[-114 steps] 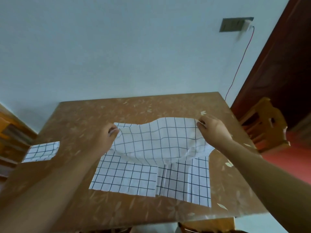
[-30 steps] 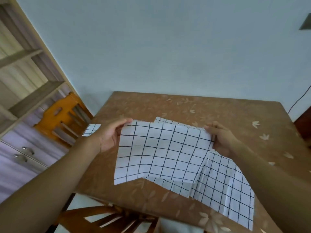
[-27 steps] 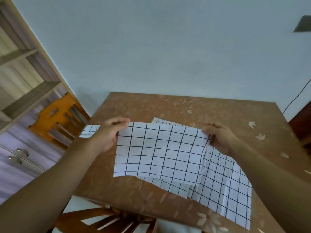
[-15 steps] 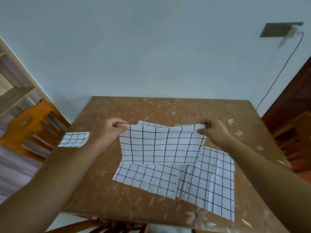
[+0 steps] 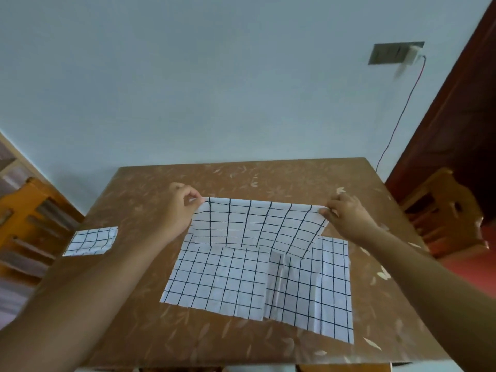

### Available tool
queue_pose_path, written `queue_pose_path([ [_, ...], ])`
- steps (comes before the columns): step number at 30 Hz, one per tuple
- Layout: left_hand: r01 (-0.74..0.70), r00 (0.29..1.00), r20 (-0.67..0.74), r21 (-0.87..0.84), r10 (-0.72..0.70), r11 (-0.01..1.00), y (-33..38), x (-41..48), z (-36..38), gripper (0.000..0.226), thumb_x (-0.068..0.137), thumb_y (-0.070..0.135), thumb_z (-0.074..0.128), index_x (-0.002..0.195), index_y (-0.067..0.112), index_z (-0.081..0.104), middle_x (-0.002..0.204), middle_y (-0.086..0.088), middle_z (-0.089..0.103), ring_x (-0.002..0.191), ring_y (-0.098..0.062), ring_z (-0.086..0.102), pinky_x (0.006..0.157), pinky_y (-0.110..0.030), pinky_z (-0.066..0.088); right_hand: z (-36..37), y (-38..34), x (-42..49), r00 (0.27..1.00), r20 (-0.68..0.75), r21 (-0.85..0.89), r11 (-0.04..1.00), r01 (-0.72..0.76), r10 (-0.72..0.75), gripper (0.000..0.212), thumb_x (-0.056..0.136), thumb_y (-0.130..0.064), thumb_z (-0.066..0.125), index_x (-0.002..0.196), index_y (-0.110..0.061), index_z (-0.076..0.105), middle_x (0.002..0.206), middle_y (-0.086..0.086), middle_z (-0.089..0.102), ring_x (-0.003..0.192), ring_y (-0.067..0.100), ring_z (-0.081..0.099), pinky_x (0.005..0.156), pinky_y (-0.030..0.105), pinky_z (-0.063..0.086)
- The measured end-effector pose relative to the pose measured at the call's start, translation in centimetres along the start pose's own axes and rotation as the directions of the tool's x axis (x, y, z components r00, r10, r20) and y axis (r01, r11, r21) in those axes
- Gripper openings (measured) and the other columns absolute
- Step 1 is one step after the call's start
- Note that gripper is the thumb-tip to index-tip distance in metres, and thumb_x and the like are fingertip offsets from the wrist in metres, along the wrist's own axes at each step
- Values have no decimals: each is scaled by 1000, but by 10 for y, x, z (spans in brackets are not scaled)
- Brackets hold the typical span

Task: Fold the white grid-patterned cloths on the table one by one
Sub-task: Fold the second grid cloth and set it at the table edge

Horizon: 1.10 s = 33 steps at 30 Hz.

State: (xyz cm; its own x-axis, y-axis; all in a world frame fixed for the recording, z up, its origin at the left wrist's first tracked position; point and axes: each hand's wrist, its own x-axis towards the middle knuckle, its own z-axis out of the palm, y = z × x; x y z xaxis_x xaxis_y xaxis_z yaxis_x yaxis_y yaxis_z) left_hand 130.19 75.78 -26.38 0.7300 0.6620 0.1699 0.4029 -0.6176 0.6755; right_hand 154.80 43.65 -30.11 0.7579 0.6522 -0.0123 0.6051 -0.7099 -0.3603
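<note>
Cloth (image 5: 255, 226) tauter between both hands (image 5: 178, 214) (image 5: 349, 220)

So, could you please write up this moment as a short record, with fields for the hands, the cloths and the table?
table: brown, with a leaf pattern
left hand: pinches the top left corner of the held cloth
right hand: pinches its top right corner
held cloth: stretched between both hands, top edge raised
left flat cloth: unfolded, lies under the held cloth
right flat cloth: unfolded, its edge overlaps the left flat cloth
folded cloth: small, lies alone near the table's left edge
</note>
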Motion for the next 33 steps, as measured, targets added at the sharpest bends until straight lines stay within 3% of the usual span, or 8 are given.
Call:
queue_pose_path([
  [6,-275,952,137,-13,274,961,61,-11,19,8,93,20,70,87,14,69,88,3,68,88,-18,63,79,-21,46,5,-56,-21,968,242,207,978,21,-72,65,89,-46,75,146,-28,49,145,-3,58,130,21,55,112,42,43],
  [9,-377,913,216,122,346,918,88,-19,20,8,93,34,68,87,30,66,82,9,70,80,-13,65,106,-31,38,19,-97,-26,949,264,328,941,80,-173,73,84,-54,75,147,-30,48,141,-10,58,128,14,56,109,37,45],
  [12,-407,896,244,117,371,906,107,-26,15,8,93,36,64,86,33,62,72,9,66,69,-10,61,114,-31,28,29,-122,-31,946,243,424,901,95,-214,51,82,-61,68,124,-33,61,114,-11,69,107,10,63,93,35,51],
  [14,-397,892,270,92,361,913,115,-30,10,7,92,35,62,85,34,63,70,9,63,63,-8,54,83,-27,48,32,-130,-33,958,210,490,869,69,-194,15,95,-42,64,99,-27,63,79,-11,61,73,7,56,70,27,44],
  [19,-412,895,191,10,403,911,106,-29,7,5,94,38,66,97,35,64,89,9,67,82,-4,62,73,-28,50,20,-136,-40,961,214,618,786,7,-177,34,105,-30,53,78,-9,54,66,0,48,61,14,43,61,32,38],
  [23,-185,974,76,-268,213,945,69,-26,15,39,94,31,70,130,36,55,126,14,60,118,4,55,91,-13,41,-4,-120,-42,930,334,743,650,-159,-154,30,105,-31,57,103,-8,75,92,6,80,84,19,77,81,32,61],
  [29,66,995,99,-361,-32,930,17,-41,34,62,94,43,68,143,57,33,146,28,39,136,-21,49,106,-47,45,-36,-88,-43,869,482,856,277,-437,-117,33,104,-20,57,125,4,66,116,20,76,105,35,75,89,47,62],
  [33,747,662,698,-583,-274,319,1,-55,73,119,55,84,75,152,30,33,147,2,38,143,-33,37,115,-64,30,-51,-65,-49,879,466,882,131,-453,-100,35,108,-20,46,126,3,65,116,18,76,100,30,77,73,38,64],
])
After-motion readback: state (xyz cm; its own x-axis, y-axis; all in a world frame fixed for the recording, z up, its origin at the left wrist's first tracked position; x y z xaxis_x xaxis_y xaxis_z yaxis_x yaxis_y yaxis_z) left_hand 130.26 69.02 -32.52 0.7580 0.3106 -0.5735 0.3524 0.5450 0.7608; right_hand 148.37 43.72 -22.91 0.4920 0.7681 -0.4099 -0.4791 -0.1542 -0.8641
